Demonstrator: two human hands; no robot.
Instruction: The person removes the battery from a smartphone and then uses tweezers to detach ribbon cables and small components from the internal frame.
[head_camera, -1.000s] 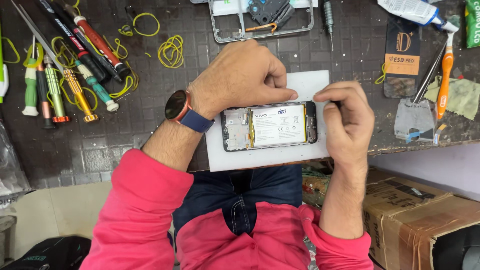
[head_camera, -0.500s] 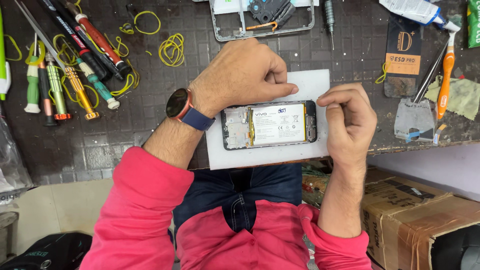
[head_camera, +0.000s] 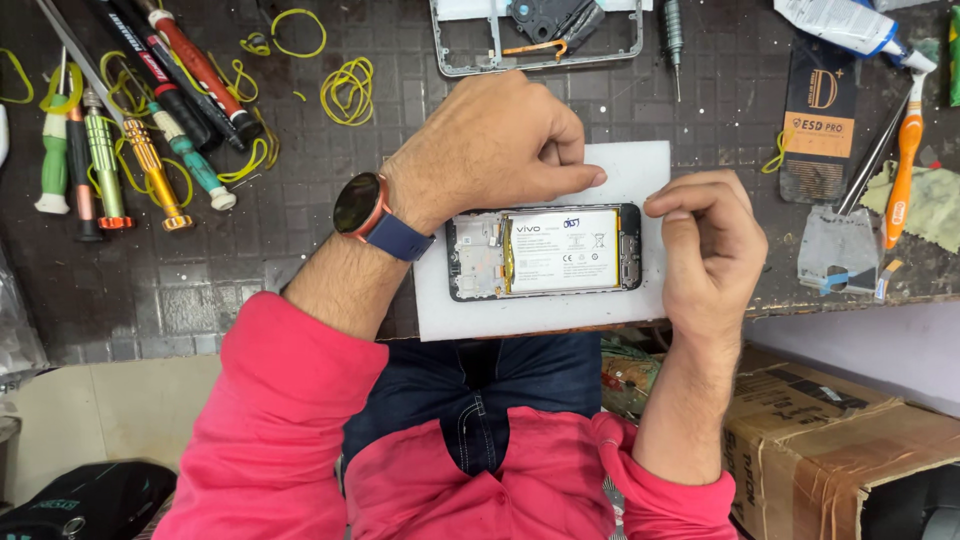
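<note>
Opened phone (head_camera: 545, 252), back removed, white battery showing, is lying on a white mat (head_camera: 540, 310) at the worktop (head_camera: 200, 290) edge. Left hand (head_camera: 495, 145), fingers curled, is pressing its upper edge. Right hand (head_camera: 705, 250), fingertips pinched together, is touching its right end. Screwdrivers (head_camera: 130, 120) are lying well apart.

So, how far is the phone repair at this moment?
Done: the opened phone lies on the white pad, battery exposed; a separate frame lies above. In hand: the left hand steadies its top edge, the right hand pinches at its end. Left: the phone is not closed.
</note>
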